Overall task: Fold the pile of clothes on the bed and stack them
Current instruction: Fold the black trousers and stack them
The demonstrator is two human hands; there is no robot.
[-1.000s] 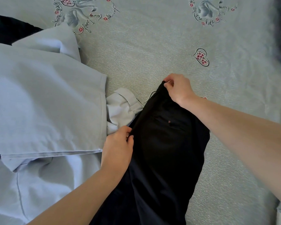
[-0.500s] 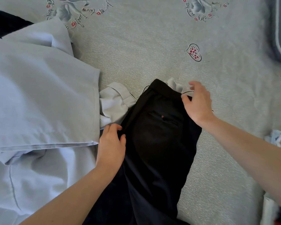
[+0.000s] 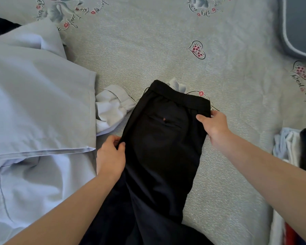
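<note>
Black trousers lie flat on the bed, waistband away from me, back pocket up, legs running off the lower edge. My left hand pinches their left side seam between thumb and fingers. My right hand grips the right edge just below the waistband, thumb on top. A white pocket lining pokes out behind the waistband. A large light-blue shirt spreads over the left, its folded cuff lying beside the trousers.
A stack of folded clothes sits at the right edge, white, pale blue and dark. A grey-blue cushion lies at the top right corner. A dark garment peeks out behind the shirt at the far left.
My right hand left the top corner of the waistband and moved down to the trousers' right edge. The waistband now lies spread flat. My left hand pinches the left seam again.
</note>
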